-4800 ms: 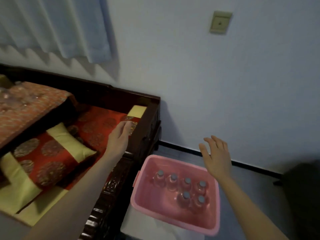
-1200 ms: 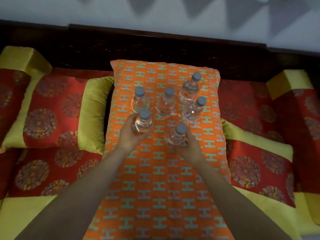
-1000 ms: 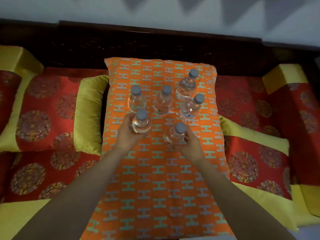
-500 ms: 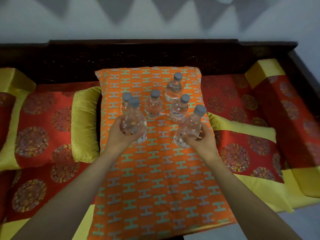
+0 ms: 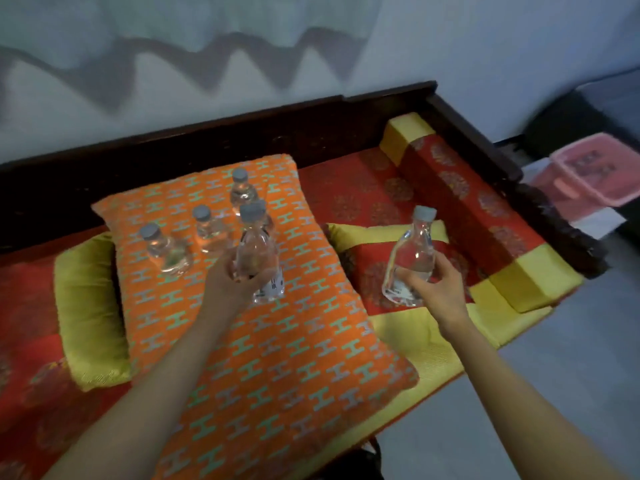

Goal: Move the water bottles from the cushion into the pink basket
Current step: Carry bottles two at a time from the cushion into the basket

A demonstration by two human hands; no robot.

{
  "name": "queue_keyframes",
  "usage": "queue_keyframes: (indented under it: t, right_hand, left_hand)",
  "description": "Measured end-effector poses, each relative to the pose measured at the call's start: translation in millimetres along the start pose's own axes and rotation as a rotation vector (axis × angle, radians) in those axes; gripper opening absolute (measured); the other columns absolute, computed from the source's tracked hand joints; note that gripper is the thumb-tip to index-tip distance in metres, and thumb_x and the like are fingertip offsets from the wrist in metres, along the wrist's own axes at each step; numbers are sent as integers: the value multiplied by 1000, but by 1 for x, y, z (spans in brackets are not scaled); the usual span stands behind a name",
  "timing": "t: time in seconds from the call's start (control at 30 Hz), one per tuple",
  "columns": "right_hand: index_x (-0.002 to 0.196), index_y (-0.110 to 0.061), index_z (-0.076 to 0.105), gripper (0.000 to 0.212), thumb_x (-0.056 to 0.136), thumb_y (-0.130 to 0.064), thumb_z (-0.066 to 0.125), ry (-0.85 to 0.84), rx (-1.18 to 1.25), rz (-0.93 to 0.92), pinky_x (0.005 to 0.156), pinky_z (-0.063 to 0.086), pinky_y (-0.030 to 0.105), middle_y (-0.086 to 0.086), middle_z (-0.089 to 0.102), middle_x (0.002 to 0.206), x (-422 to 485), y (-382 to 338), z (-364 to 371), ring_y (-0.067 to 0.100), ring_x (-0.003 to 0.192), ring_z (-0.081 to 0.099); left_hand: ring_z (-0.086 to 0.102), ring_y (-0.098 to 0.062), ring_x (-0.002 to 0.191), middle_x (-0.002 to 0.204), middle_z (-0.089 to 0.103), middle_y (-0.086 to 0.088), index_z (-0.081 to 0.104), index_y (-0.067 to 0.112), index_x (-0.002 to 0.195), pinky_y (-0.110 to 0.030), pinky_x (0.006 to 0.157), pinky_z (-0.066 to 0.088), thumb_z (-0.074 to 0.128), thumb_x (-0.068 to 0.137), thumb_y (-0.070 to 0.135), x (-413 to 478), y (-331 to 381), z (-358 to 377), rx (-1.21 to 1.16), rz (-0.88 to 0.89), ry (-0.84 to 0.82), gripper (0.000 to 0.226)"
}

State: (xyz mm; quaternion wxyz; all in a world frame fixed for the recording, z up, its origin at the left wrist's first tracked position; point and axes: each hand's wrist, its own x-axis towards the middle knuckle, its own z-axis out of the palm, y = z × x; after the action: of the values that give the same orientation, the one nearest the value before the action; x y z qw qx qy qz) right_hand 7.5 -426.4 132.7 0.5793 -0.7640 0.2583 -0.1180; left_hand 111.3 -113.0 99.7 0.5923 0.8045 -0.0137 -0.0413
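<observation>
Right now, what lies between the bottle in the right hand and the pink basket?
Head view: the red and yellow bolster and the sofa's dark wooden armrest stand between the bottle and the pink basket.

No wording can be read anywhere. The clear plastic water bottle with a grey cap (image 5: 258,247) at the centre of the frame has a white label near its base with a few dark marks, too blurred to make out. The second clear grey-capped bottle (image 5: 414,251), right of centre, has a pale label low down, also illegible. The orange fabric cushion (image 5: 277,358) carries a repeated teal figure shaped like a capital H.
</observation>
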Motion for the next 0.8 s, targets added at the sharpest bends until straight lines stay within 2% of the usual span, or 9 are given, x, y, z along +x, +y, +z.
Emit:
queue_keyframes:
  t: [0.07, 0.17, 0.27, 0.33, 0.47, 0.53, 0.63, 0.73, 0.8]
  right_hand:
    - [99, -26, 67, 34, 70, -21, 84, 51, 2, 15, 67, 52, 20, -8, 73, 91, -6, 3, -41, 4, 79, 68]
    - [94, -29, 67, 31, 70, -21, 83, 127, 20, 42, 56, 49, 13, -11, 73, 83, -13, 10, -107, 0, 69, 67]
    - [93, -32, 68, 31, 68, -23, 84, 211, 36, 57, 53, 48, 12, -16, 72, 75, -15, 19, -182, -4, 63, 64]
    - [97, -33, 68, 35, 69, -24, 84, 265, 46, 63, 57, 50, 15, -14, 72, 78, -17, 27, -241, 0, 67, 65]
    - [96, -31, 69, 32, 71, -19, 82, 323, 52, 69, 55, 49, 16, -10, 72, 80, -17, 43, -338, 5, 67, 66]
    - [92, -29, 68, 28, 71, -15, 81, 354, 66, 71, 54, 49, 15, -7, 71, 80, -13, 49, -382, 7, 67, 66]
    - [105, -21, 66, 35, 73, -18, 80, 401, 71, 93, 62, 50, 22, 4, 69, 87, -11, 63, -439, 14, 74, 65]
    - [110, -18, 65, 39, 74, -16, 79, 414, 85, 119, 59, 51, 19, 6, 70, 90, -4, 76, -478, 11, 72, 66]
    - [117, -18, 63, 47, 74, -14, 79, 414, 99, 119, 66, 55, 25, 7, 69, 96, 4, 80, -500, 19, 81, 68]
  left_hand:
    - [57, 3, 63, 79, 68, 5, 64, 33, 85, -15, 58, 45, 86, 60, 31, -8, 22, 30, -11, 9, -37, 33]
    - [55, -10, 67, 79, 68, -13, 65, 18, 88, -42, 63, 47, 80, 58, 38, -18, 53, 79, -12, 30, -119, 39]
    - [54, 1, 60, 72, 63, 4, 63, 25, 86, -31, 57, 45, 85, 59, 38, -31, 86, 137, -32, 55, -156, 38]
    - [62, 4, 68, 82, 68, 10, 64, 30, 93, -18, 58, 49, 89, 57, 36, -45, 109, 185, -66, 76, -205, 44]
    - [63, 11, 73, 81, 70, 18, 64, 24, 101, -7, 56, 47, 86, 58, 34, -68, 145, 268, -85, 78, -256, 49]
    - [62, 12, 71, 82, 69, 14, 63, 18, 103, -6, 54, 45, 87, 62, 25, -74, 161, 310, -92, 76, -260, 48]
    - [62, 12, 69, 88, 67, 11, 61, 18, 104, -7, 54, 46, 85, 65, 23, -85, 184, 368, -81, 77, -308, 46]
    - [65, 3, 74, 88, 67, 12, 62, 25, 99, -15, 60, 48, 85, 64, 24, -89, 202, 413, -73, 85, -344, 42]
    - [64, -2, 79, 89, 67, 12, 62, 30, 97, -22, 65, 49, 86, 65, 25, -86, 214, 442, -67, 103, -370, 40]
